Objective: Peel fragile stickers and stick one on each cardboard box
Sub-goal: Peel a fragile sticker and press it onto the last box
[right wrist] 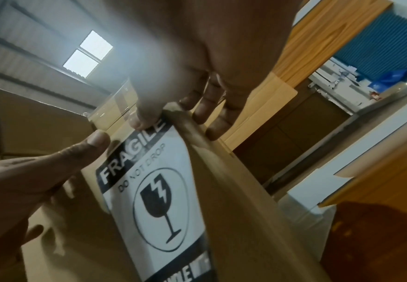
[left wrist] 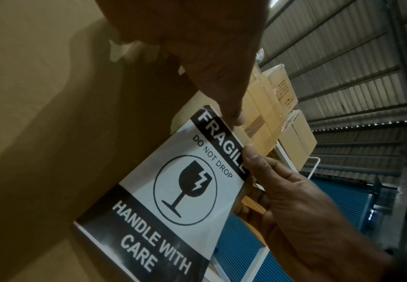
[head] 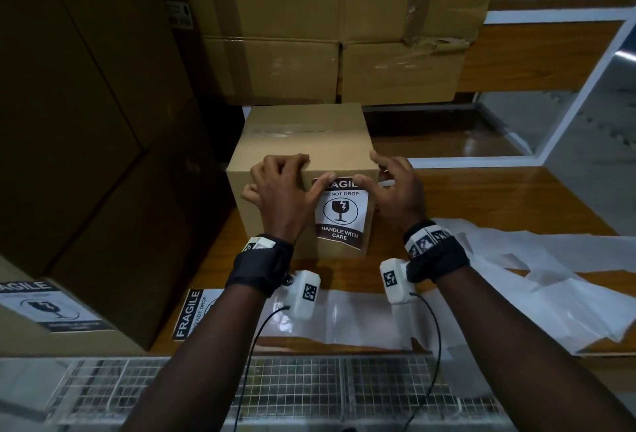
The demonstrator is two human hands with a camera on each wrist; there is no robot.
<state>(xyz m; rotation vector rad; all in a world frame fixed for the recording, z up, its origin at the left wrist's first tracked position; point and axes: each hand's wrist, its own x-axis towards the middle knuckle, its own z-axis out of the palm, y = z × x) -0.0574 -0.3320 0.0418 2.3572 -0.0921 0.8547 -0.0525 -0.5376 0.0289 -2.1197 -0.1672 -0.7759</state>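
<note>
Large cardboard box (head: 69, 156), far left: fragile label (head: 51, 309) on its near face. Sticker sheet (head: 192, 313), flat on the desk (head: 499, 197). Left hand (head: 278, 187): fingers curled on the top edge of the small cardboard box (head: 303, 132), straight thumb pressing the fragile sticker (head: 340, 213) on the front face. Box taped closed; contents not visible. Right hand (head: 395, 183): thumb pressing the sticker's upper right corner, fingers over the box corner. Clear plastic wrap (head: 516, 280), far right.
</note>
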